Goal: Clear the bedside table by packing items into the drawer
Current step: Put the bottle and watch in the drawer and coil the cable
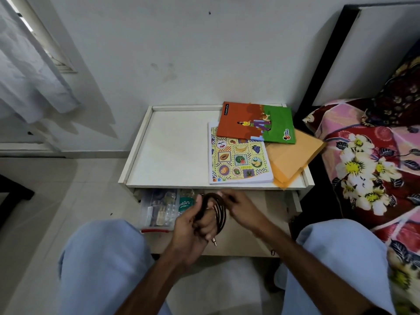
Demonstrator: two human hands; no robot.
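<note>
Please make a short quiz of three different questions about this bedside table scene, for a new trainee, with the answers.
1. True or false: the drawer is open.
2. What lies on top of the fruit-pattern book? A) an orange-and-green notebook B) a bottle C) a phone
3. What do both hands hold above the drawer?

Key:
1. True; a clear plastic box sits in its left side.
2. A, the orange-and-green notebook.
3. A coiled dark cable: the left hand grips the coil, the right hand touches its other side.
</note>
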